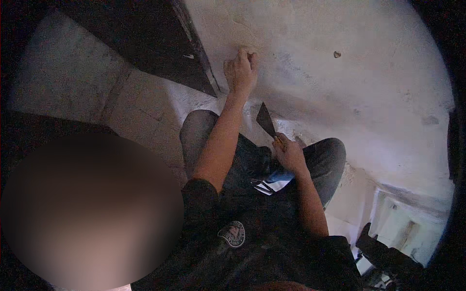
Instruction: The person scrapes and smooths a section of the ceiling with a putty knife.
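My left hand [241, 72] is raised against the pale, blotchy wall [310, 43], its fingers curled in and closed. Whatever those fingers may hold is too small or hidden to make out. Lower and to the right, my right hand [290, 153] grips the yellowish handle of a putty knife [265, 120]. The knife's dark, flared blade points up and slightly left, apart from the left hand and in front of the foot of the wall. Both hands are in front of my bent knees.
A dark door-like panel [145, 39] with a small light handle borders the wall on the left. Tiled floor [145, 111] lies below it. One small hole [337, 55] marks the wall. At lower right is a pale framed recess [398, 223] beside dark shapes. A blurred oval hides the lower left.
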Tool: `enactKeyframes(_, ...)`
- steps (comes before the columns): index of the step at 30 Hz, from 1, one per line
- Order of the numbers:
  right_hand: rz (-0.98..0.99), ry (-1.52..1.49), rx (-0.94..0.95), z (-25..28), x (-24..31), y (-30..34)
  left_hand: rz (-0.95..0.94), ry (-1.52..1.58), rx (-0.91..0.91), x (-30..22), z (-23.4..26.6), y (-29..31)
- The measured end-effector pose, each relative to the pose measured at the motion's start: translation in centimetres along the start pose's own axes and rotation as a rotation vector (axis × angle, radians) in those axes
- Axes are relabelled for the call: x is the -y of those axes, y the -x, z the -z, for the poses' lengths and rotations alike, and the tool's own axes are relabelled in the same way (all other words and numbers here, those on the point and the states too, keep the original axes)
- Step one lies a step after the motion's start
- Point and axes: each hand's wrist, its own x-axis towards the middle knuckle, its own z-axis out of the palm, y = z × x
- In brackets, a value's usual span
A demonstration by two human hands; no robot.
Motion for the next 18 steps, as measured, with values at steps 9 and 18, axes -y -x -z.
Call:
enactKeyframes(9, 0.009, 0.024, 0.012, -0.1, 0.0, -0.3, 0.080, -0.063, 0.109, -0.6, 0.5, 0.0)
enactKeyframes(18, 0.005, -0.203, -0.095, 2.0, 2.0, -0.8, 0.438, -0.091, 0.643, -0.9, -0.3, 4.3)
